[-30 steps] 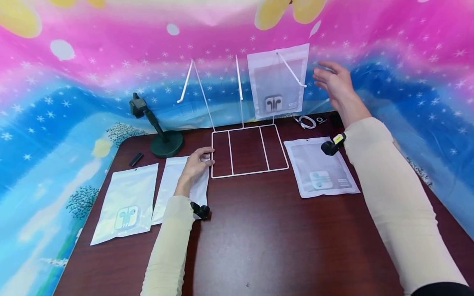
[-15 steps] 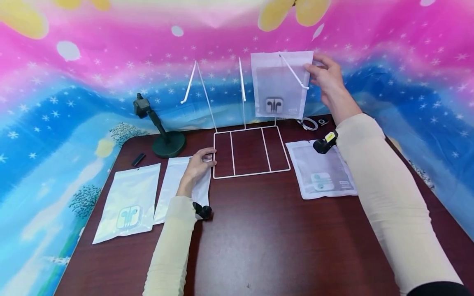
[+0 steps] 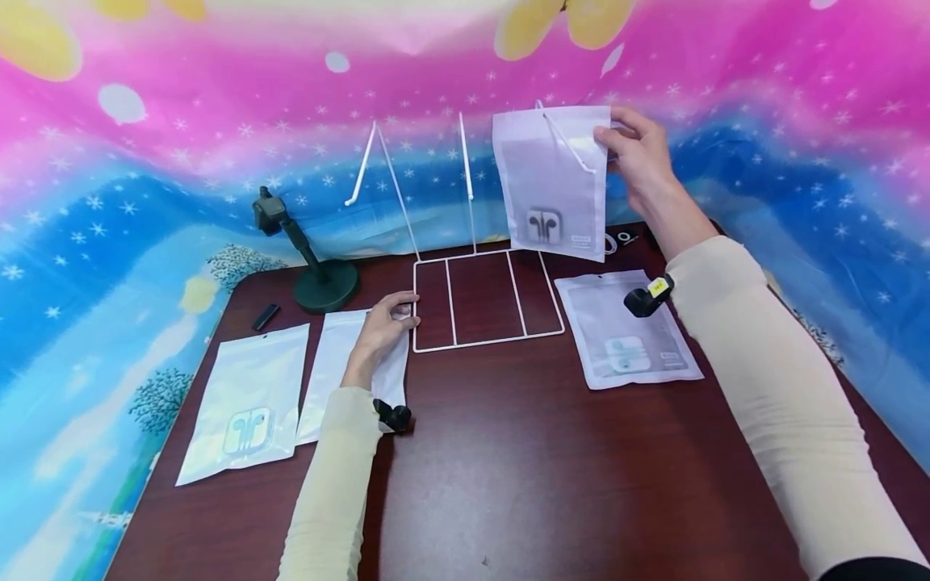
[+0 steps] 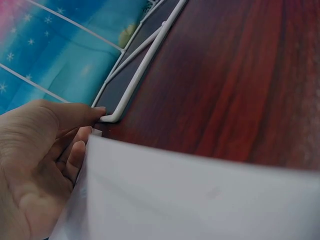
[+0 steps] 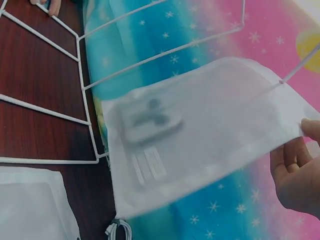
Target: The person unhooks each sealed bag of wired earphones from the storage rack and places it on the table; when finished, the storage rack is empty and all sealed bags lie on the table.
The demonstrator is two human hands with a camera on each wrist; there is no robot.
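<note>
A white wire display rack (image 3: 471, 345) stands on the table, with three prongs jutting forward from its uprights. My left hand (image 3: 383, 332) pinches the left side of its base; in the left wrist view the thumb (image 4: 87, 114) lies on the white wire. On the rack's right prong hangs a translucent zip bag (image 3: 555, 181), with an earphone case (image 3: 544, 227) showing through near its bottom. My right hand (image 3: 639, 153) pinches this bag's upper right edge, thumb in front and fingers behind. The right wrist view shows the prong passing through the bag's top (image 5: 281, 81).
Two more bags lie at left, a white bag (image 3: 265, 379) with an earphone case and another bag (image 3: 330, 363) partly under the left hand. A third bag (image 3: 632, 323) lies at right. Behind are a dark green stand (image 3: 327, 282), a small black stick (image 3: 266, 315) and a white cable (image 5: 119, 230).
My right hand has moved left from beside the hanging bag and taken its upper right edge. The bag has come forward on the prong, its bottom lower in view. The left hand stays put.
</note>
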